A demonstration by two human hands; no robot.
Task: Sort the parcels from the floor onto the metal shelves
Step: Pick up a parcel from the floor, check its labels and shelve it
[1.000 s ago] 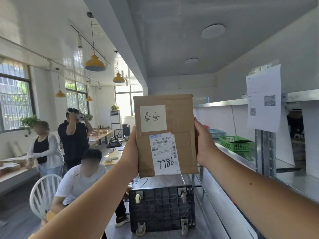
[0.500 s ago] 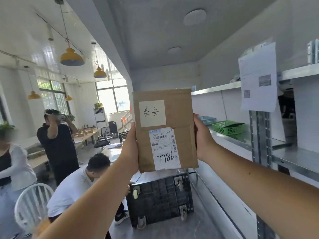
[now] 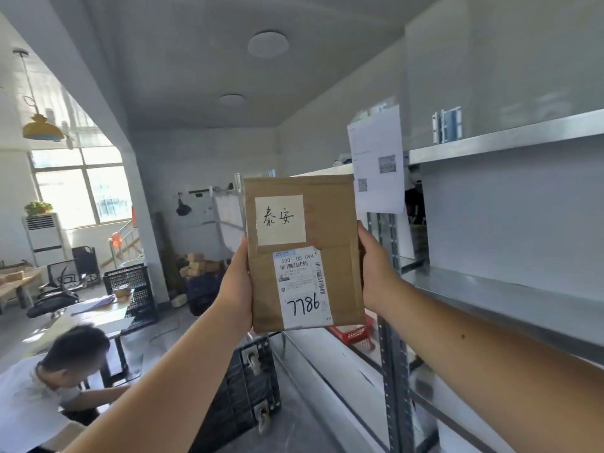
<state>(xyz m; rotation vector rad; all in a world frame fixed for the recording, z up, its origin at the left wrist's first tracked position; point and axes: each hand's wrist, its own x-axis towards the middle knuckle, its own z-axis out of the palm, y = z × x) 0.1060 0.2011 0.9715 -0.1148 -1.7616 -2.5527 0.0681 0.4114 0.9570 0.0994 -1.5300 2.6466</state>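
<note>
A flat brown cardboard parcel is held upright at arm's length in the middle of the view. It carries a white handwritten sticker and a shipping label marked 7786. My left hand grips its left edge and my right hand grips its right edge. The metal shelves run along the right side, just beyond my right forearm; the nearest shelf board looks bare.
A paper notice hangs on the shelf upright. A red basket sits on a shelf behind the parcel. A black wheeled cart stands tipped on the floor below. A person in white sits low left by a table.
The view has swung right toward the shelves and the back corner. The parcel stays gripped in both hands at the same height. The standing people have left the view.
</note>
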